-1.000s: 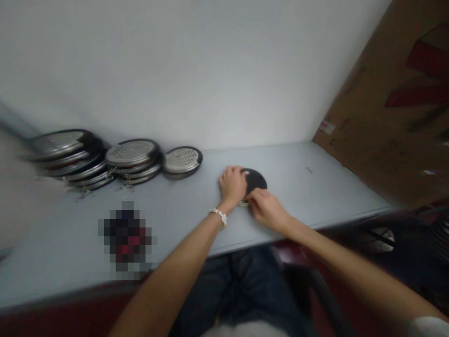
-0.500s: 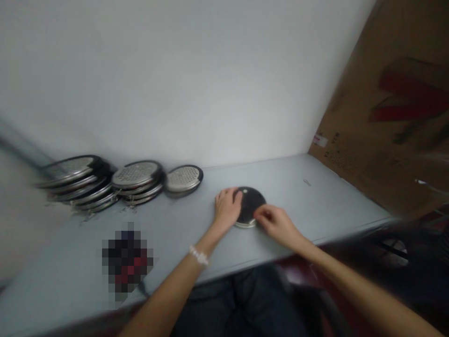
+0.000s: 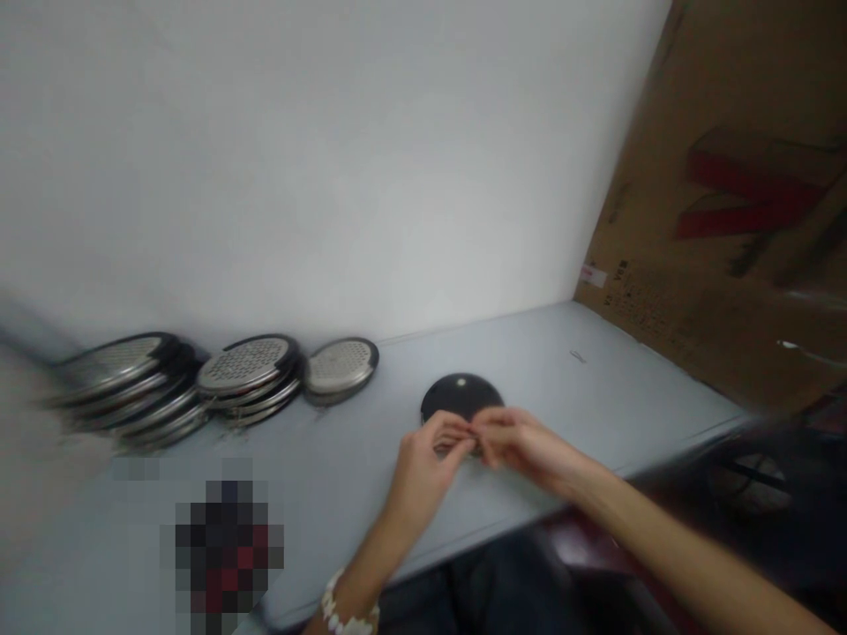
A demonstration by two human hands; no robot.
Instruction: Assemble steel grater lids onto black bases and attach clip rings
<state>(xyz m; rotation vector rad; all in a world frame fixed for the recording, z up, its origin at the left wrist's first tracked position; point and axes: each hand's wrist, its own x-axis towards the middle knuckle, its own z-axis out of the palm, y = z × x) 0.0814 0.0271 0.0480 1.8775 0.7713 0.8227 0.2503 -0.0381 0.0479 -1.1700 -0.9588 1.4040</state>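
A round black case-like disc (image 3: 463,392) with a small pale spot on top lies on the grey table in front of me. Both hands meet at its near edge. My left hand (image 3: 430,450) is closed in a pinch, thumb and fingertips together over that edge. The fingers of my right hand (image 3: 513,437) also pinch there, touching or almost touching the left fingertips. Whatever sits between them is too small and blurred to make out. My hands cover the near rim of the disc.
To the left stand a tall stack of round silver-and-black discs (image 3: 125,370), a second stack (image 3: 248,366) and a smaller pile (image 3: 341,366). A pixelated dark and red object (image 3: 221,547) is at front left. A thin small piece (image 3: 578,356) lies near the cardboard box (image 3: 662,326).
My left hand has left the top of the disc and come to its near edge, joining the right hand in a pinch. The view has shifted a little.
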